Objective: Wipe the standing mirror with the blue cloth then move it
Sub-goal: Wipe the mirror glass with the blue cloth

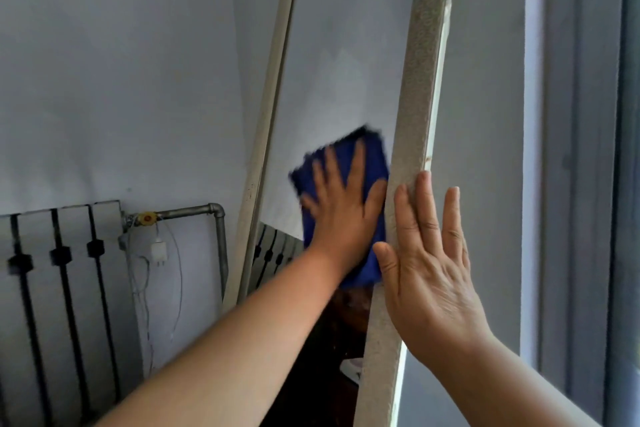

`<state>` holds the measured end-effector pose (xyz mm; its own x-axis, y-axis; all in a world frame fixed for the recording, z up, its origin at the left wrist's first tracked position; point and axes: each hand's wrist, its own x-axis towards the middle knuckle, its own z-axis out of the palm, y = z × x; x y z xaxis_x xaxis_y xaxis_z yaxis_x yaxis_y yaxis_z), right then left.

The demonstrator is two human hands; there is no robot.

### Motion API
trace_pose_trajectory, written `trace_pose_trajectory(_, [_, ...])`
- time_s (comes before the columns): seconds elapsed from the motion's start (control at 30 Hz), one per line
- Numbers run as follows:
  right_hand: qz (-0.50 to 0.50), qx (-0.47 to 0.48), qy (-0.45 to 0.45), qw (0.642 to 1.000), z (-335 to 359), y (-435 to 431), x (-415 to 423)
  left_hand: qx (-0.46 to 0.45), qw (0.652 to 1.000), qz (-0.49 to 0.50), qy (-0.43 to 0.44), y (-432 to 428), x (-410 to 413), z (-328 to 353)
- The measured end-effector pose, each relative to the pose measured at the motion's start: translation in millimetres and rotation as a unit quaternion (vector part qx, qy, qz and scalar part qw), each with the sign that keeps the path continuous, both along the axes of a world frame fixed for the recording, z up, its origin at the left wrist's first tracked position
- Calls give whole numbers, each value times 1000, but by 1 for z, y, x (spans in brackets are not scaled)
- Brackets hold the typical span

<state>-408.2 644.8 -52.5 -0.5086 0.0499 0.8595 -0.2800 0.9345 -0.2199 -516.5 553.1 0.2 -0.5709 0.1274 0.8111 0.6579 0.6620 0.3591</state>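
Fingers (356, 163) splayed: left hand (341, 218) presses blue cloth (376, 158) on mirror (329, 62); right hand (429, 274) flat on frame (415, 80).

You've got a pale wall (104, 80) ahead — radiator (52, 270) low left, pipe (194, 210) with yellow valve (148, 217), charger (159, 251) trailing cables. Window frame (571, 149) on your right, daylit.

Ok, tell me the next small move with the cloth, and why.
Probably sweep the blue cloth upward: the left hand presses it flat low on the mirror, much glass lies above, and the right hand steadies the frame.
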Motion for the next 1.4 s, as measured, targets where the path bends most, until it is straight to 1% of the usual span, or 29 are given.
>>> trace_pose_trajectory(0.07, [12, -9, 8, 1000, -1, -1, 0, -28, 998, -33, 46, 5, -11, 47])
trace_pose_trajectory(0.1, [13, -11, 10, 1000, -1, -1, 0, -18, 998, -34, 43, 3, -21, 61])
trace_pose_trajectory(0.13, [11, -10, 10, 1000, -1, -1, -2, 14, 999, -24, 18, -2, -33, 66])
trace_pose_trajectory(0.17, [9, -9, 9, 1000, -1, -1, -3, 63, 998, -4, -29, -11, -45, 63])
trace_pose_trajectory(0.2, [8, -9, 10, 1000, -2, 0, -4, 114, 990, 23, -84, -22, -56, 51])
trace_pose_trajectory(0.27, [10, -12, 13, 1000, -2, 1, -5, 174, 965, 74, -184, -50, -66, 4])
trace_pose_trajectory(0.33, [14, -17, 12, 1000, -4, 1, -3, 215, 947, 95, -220, -66, -54, -59])
trace_pose_trajectory(0.37, [16, -19, 11, 1000, -5, 0, -2, 250, 933, 93, -243, -66, -42, -84])
trace_pose_trajectory(0.4, [18, -20, 9, 1000, -6, 0, -1, 263, 923, 98, -262, -61, -28, -102])
trace_pose_trajectory(0.43, [20, -23, 9, 1000, -6, 0, 0, 250, 928, 96, -258, -52, -16, -108])
trace_pose_trajectory(0.47, [20, -26, 9, 999, -6, -2, 1, 206, 949, 86, -222, -40, -6, -104])
trace_pose_trajectory(0.53, [15, -32, 8, 999, -6, -4, 2, 83, 993, 19, -79, -17, 7, -74])
trace_pose_trajectory(0.57, [13, -33, 7, 999, -6, -5, 2, 28, 999, -22, -10, -10, 7, -52])
trace_pose_trajectory(0.6, [14, -34, 7, 999, -6, -5, 3, -14, 998, -46, 36, -5, 3, -27])
trace_pose_trajectory(0.63, [16, -31, 4, 999, -7, -6, 3, -34, 996, -55, 58, -6, -4, -5])
trace_pose_trajectory(0.67, [18, -28, 2, 999, -7, -6, 3, -29, 997, -53, 57, -8, -15, 13])
trace_pose_trajectory(0.7, [18, -25, 1, 1000, -6, -5, 3, -1, 999, -39, 37, -14, -28, 24])
trace_pose_trajectory(0.77, [16, -22, -1, 1000, -5, -5, 2, 88, 995, -1, -55, -32, -50, 22])
trace_pose_trajectory(0.83, [12, -22, -2, 1000, -6, -5, 3, 154, 974, 56, -158, -56, -60, -9])
trace_pose_trajectory(0.87, [12, -21, -3, 1000, -7, -5, 4, 181, 961, 83, -192, -65, -59, -33])
trace_pose_trajectory(0.93, [19, -21, -5, 1000, -12, -5, 7, 277, 919, 97, -263, -65, -40, -84])
trace_pose_trajectory(0.97, [23, -23, -4, 999, -15, -4, 8, 285, 914, 91, -274, -57, -22, -104])
trace_pose_trajectory(1.0, [24, -23, 1, 999, -16, -5, 9, 234, 938, 75, -245, -47, -5, -119])
trace_pose_trajectory(1.07, [21, -29, 12, 999, -17, -7, 8, 106, 987, 11, -122, -29, 19, -120])
trace_pose_trajectory(1.13, [14, -31, 7, 999, -15, -10, 8, 8, 998, -58, -5, -22, 14, -79])
trace_pose_trajectory(1.2, [14, -26, -10, 1000, -15, -12, 8, -47, 996, -54, 53, -21, -6, -21])
trace_pose_trajectory(1.23, [16, -23, -16, 999, -15, -12, 8, -44, 996, -48, 55, -23, -18, 4])
trace_pose_trajectory(1.3, [13, -13, -25, 1000, -16, -11, 7, 10, 999, -32, 21, -33, -47, 33])
trace_pose_trajectory(1.4, [-3, 1, -26, 1000, -15, -7, 5, 135, 988, 15, -75, -59, -84, 14])
